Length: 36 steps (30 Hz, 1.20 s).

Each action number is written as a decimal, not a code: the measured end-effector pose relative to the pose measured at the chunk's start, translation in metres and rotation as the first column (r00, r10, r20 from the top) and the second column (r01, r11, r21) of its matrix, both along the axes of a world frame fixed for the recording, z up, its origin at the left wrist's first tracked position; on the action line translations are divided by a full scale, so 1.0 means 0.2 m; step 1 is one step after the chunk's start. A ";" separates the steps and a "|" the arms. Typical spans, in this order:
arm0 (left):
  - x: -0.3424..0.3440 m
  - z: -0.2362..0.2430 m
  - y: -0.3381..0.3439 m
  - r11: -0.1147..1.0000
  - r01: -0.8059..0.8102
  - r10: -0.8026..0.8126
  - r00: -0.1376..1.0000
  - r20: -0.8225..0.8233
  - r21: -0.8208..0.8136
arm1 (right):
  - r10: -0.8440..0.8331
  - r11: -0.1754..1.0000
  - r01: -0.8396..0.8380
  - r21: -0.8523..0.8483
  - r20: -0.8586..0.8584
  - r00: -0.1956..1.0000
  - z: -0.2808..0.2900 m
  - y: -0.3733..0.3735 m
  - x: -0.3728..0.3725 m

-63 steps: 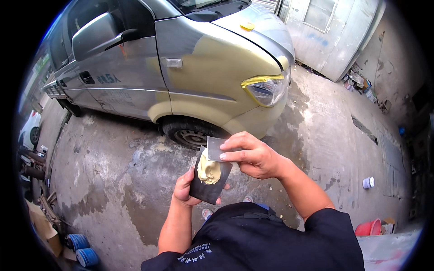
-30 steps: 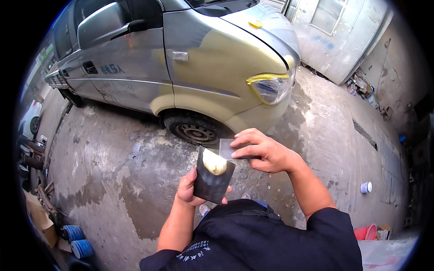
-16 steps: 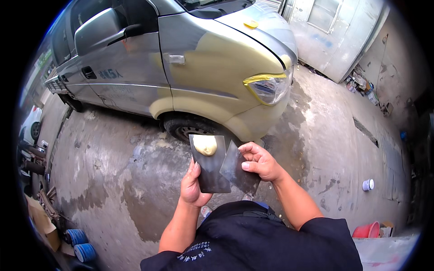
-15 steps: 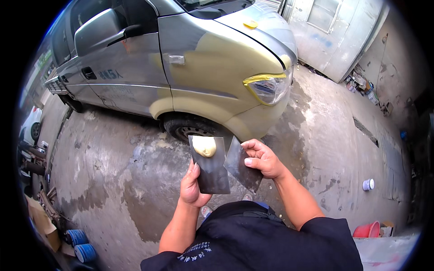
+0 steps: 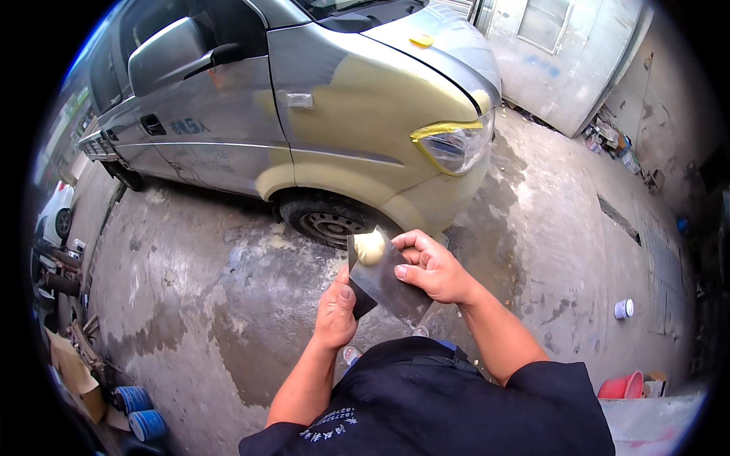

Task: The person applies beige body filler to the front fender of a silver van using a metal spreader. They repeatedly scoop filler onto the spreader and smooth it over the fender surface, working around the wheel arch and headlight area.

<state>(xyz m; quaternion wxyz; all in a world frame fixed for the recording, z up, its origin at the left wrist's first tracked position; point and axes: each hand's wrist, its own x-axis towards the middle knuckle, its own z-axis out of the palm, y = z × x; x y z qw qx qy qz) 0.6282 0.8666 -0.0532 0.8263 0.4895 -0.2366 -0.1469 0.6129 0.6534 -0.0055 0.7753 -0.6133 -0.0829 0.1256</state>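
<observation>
My left hand (image 5: pixel 337 308) grips the lower edge of a dark flat board (image 5: pixel 362 298), thumb on top. My right hand (image 5: pixel 432 266) holds a dark metal spreader blade (image 5: pixel 389 283) laid across that board, with a lump of pale yellow body filler (image 5: pixel 370 246) at its upper end. Both hands are in front of my chest. Just beyond them stands a silver van (image 5: pixel 304 114) whose front fender and wheel arch carry broad patches of yellow filler (image 5: pixel 365 99). Its front wheel (image 5: pixel 327 222) is right behind the filler lump.
Stained wet concrete floor (image 5: pixel 190 304) spreads all around. A small white can (image 5: pixel 623 308) stands at the right, a red bucket (image 5: pixel 622 386) at the lower right. Blue cans (image 5: pixel 141 410) and scrap lie at the lower left. A grey wall with a door (image 5: pixel 563 53) rises behind the van.
My right hand came off the top of the filler and slid down the right side with the blade, which now lies across the board. The filler lump stays at the upper end.
</observation>
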 end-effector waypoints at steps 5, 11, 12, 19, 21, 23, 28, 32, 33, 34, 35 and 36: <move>0.04 0.02 0.09 0.950 0.101 -0.077 0.993 -0.092 0.296 | -0.044 0.995 0.020 0.100 0.239 0.970 0.18 -0.06 0.05; 0.04 -0.02 0.15 0.698 0.359 -0.654 0.673 -0.346 -0.620 | 0.367 0.912 -0.100 -0.397 0.684 0.631 0.32 0.01 0.05; 0.04 -0.03 0.14 0.627 0.378 -0.707 0.643 -0.294 -0.681 | 0.323 0.931 -0.100 -0.352 0.662 0.677 0.28 0.03 0.04; 0.00 -0.04 0.10 0.751 0.241 -0.569 0.708 -0.418 -0.615 | 0.382 0.546 0.364 -0.755 0.611 0.693 0.17 -0.12 0.13; 0.00 0.00 0.05 0.886 0.116 -0.313 0.863 -0.396 -0.448 | 0.149 0.605 0.493 -0.625 0.698 0.701 0.19 -0.06 0.12; 0.01 0.02 0.00 0.963 -0.070 -0.026 0.937 -0.348 -0.260 | 0.026 0.588 0.622 -0.518 0.780 0.625 0.19 0.06 0.09; 0.07 -0.04 -0.02 0.967 -0.210 0.193 0.973 -0.124 -0.143 | 0.183 0.571 0.493 -0.656 0.687 0.703 0.01 0.16 -0.03; 0.06 -0.09 -0.01 0.956 -0.294 0.294 0.954 0.058 -0.003 | 0.110 0.678 0.497 -0.542 0.743 0.661 0.19 0.22 0.06; 0.07 -0.07 -0.02 0.964 -0.255 0.255 0.967 -0.011 -0.070 | 0.136 0.675 0.473 -0.566 0.725 0.675 0.15 0.25 0.05; 0.08 -0.05 -0.02 0.966 -0.218 0.209 0.975 -0.077 -0.138 | 0.151 0.646 0.484 -0.590 0.720 0.677 0.08 0.23 0.02; 0.10 -0.03 0.01 0.959 -0.200 0.175 0.975 -0.136 -0.201 | 0.173 0.629 0.486 -0.607 0.718 0.674 0.03 0.21 0.01; 0.10 -0.05 0.05 0.966 -0.143 0.096 0.972 -0.216 -0.216 | 0.193 0.630 0.508 -0.587 0.753 0.629 0.07 0.17 0.01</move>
